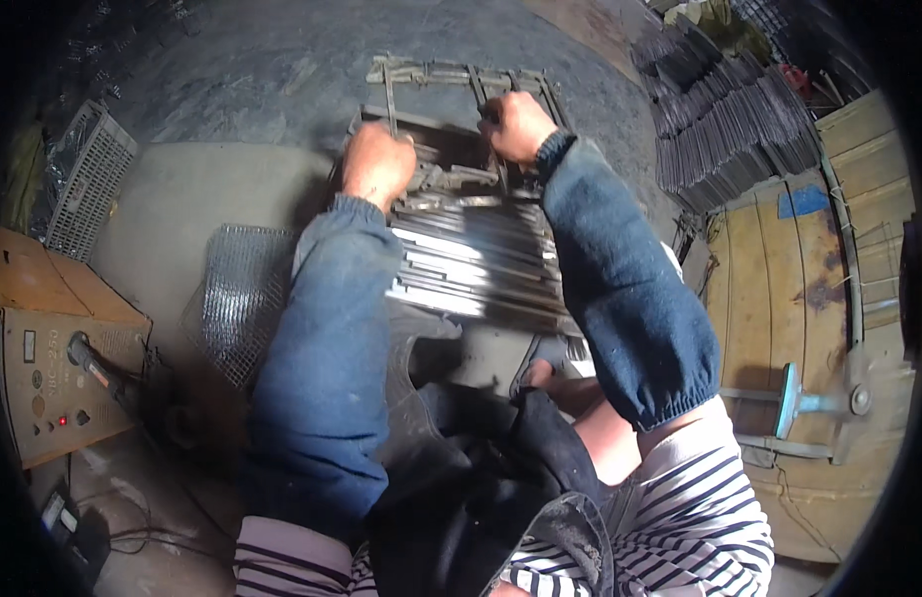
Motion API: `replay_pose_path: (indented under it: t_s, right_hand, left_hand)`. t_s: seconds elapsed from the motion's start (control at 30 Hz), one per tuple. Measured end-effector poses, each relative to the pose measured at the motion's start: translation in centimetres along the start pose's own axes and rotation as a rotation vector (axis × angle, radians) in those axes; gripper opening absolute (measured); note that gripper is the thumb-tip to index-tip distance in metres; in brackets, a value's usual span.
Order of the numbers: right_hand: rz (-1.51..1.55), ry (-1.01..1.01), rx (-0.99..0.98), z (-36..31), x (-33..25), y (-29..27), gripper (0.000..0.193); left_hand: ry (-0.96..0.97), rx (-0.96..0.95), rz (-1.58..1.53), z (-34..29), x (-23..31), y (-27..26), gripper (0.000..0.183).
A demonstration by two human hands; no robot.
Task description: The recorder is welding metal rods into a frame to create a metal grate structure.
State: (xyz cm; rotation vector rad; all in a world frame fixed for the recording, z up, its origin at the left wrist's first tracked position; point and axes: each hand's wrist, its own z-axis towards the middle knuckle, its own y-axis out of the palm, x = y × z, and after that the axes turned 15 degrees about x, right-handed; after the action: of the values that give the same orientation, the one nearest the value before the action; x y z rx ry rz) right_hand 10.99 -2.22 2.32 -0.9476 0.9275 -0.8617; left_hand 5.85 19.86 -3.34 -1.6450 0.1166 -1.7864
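My left hand [377, 162] is closed around the near end of an upright metal bar [389, 95]. To its right, my right hand [519, 126] is closed on another bar [477, 88] of the same metal frame [431, 72], which spans the far side. Just under my hands lies a metal jig [456, 177] with small clamps or levers, partly blurred. On the near side a stack of bright flat metal strips [461, 264] lies side by side, with my right arm's shadow across it. My fingers hide the exact grip points.
At left stand an orange machine box [68, 383] with knobs and a red light, and a grey plastic crate [88, 184]. A wire mesh sheet [244, 289] lies beside my left arm. Bundled metal grids [735, 124] are piled at far right, near yellow panels [769, 259] and a blue-handled tool [791, 401].
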Motion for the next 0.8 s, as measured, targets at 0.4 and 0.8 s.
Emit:
replay_pose_path:
  t_s: [0.4, 0.8]
  right_hand:
    - [0.024, -0.33, -0.291, -19.8, 0.4, -0.5, 0.028]
    - [0.112, -0.192, -0.262, -23.1, 0.5, -1.3, 0.043]
  left_hand:
    - [-0.043, -0.037, -0.108, 0.1, 0.4, 0.6, 0.029]
    - [-0.044, -0.047, -0.079, 0.4, 0.1, 0.3, 0.033]
